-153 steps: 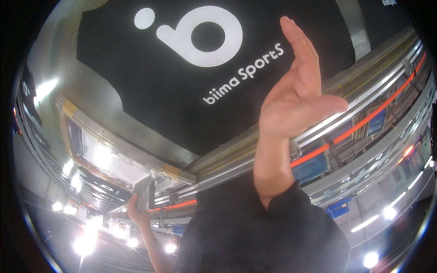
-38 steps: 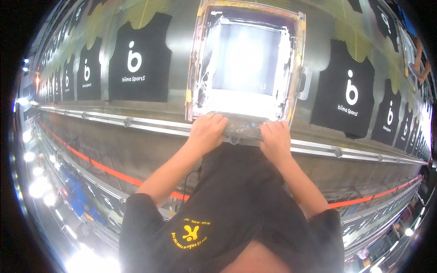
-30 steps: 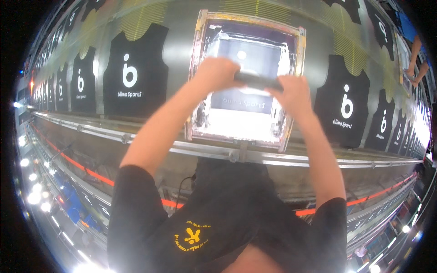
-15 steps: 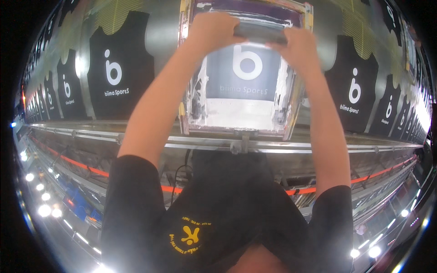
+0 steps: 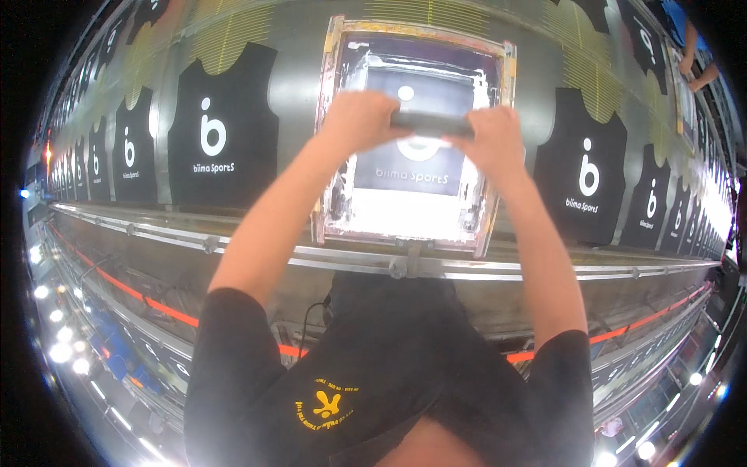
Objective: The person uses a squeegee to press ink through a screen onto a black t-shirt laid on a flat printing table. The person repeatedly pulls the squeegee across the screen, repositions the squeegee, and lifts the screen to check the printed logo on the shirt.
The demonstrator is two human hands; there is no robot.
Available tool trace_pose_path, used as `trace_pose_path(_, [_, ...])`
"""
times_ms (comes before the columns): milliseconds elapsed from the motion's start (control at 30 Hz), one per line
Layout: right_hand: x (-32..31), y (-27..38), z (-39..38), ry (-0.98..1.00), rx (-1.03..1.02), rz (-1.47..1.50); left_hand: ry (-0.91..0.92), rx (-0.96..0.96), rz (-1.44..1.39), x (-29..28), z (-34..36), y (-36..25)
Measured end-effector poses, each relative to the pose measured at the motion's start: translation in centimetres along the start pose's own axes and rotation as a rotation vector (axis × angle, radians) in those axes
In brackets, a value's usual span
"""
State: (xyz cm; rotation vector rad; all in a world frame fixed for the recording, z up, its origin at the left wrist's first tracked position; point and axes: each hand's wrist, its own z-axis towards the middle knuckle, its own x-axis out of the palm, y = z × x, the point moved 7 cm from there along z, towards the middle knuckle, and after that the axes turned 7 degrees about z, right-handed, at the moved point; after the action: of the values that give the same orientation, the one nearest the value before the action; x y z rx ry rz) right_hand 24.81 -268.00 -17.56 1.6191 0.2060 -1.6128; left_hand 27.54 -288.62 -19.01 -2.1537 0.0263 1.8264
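Both my hands grip a dark bar-shaped squeegee (image 5: pixel 432 123), one at each end. My left hand (image 5: pixel 362 122) is wrapped round its left end, and my right hand (image 5: pixel 496 144) closes on the right end. The squeegee crosses the upper middle of a printing screen (image 5: pixel 504 93), whose wooden frame lies on the long table. White ink (image 5: pixel 405 218) is pooled at the screen's near end and smeared along its inner sides. Through the mesh a dark area with a white logo shows, partly hidden by the squeegee.
Black sleeveless shirt pieces with white logos lie in rows, one on the left (image 5: pixel 249 148) and one on the right (image 5: pixel 560 171). A metal rail (image 5: pixel 350 261) runs along the table's near edge. At far right another person's hands (image 5: pixel 692 78) are at a similar frame.
My hands have drawn the squeegee toward me, from the far part of the screen to its upper middle. The view has shifted slightly, and another person's arms have come into sight at far right.
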Motion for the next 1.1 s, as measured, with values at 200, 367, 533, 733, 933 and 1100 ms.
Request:
trace_pose_path(200, [1.6, -7.6, 9.5, -0.067, 0.085, 0.066, -0.086, 0.025, 0.119, -1.6, 10.3, 4.4])
trace_pose_path(367, [1.8, -6.4, 7.0, -0.093, 0.061, 0.056, -0.118, 0.030, 0.062, 0.1, 8.1, 3.2])
trace_pose_path(533, [2.8, -0.6, -2.7, -0.016, -0.030, 0.098, -0.005, 0.014, 0.038, 3.3, -1.7, -1.5])
trace_pose_path(733, [2.4, 3.9, -12.1, 0.015, 0.045, 0.218, 0.027, -0.021, -0.109, 5.4, -10.7, -6.3])
trace_pose_path(933, [5.7, 0.4, -11.8, 0.590, 0.486, 0.270, 0.425, -0.008, -0.142, 7.3, -8.4, -5.9])
trace_pose_path(1100, [2.5, -1.0, -10.2, 0.353, 0.599, 0.616, 0.591, 0.018, -0.253, 4.6, -6.1, -4.6])
